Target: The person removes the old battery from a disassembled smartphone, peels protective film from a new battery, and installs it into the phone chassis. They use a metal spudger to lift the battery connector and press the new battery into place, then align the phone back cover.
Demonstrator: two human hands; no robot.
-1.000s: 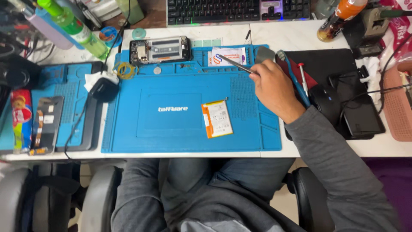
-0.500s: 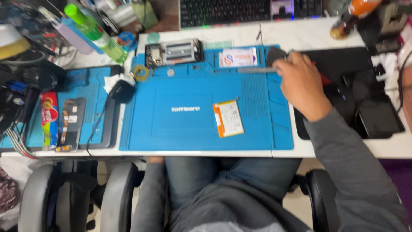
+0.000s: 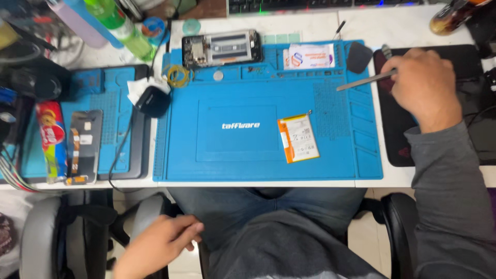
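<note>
My right hand (image 3: pixel 426 85) rests at the right edge of the blue work mat (image 3: pixel 248 155), over a black pad (image 3: pixel 465 103), and is closed around metal tweezers (image 3: pixel 364 81) that point left. An opened phone (image 3: pixel 221 48) lies at the mat's far edge. A white and orange phone battery (image 3: pixel 298 138) lies near the mat's middle right. My left hand (image 3: pixel 157 243) hangs below the table beside my left thigh, fingers loosely curled, holding nothing.
A second phone (image 3: pixel 85 144) lies on a smaller blue mat (image 3: pixel 111 111) at the left, beside a red snack packet (image 3: pixel 51 137). Green and purple bottles (image 3: pixel 121 23) stand at the back left. A black round object (image 3: pixel 153 102), yellow rubber bands (image 3: pixel 178 76) and a white packet (image 3: pixel 310 56) are nearby.
My right hand has drawn the tweezers back to the right, off the white packet. My left hand has come into view below the table. The view has shifted.
</note>
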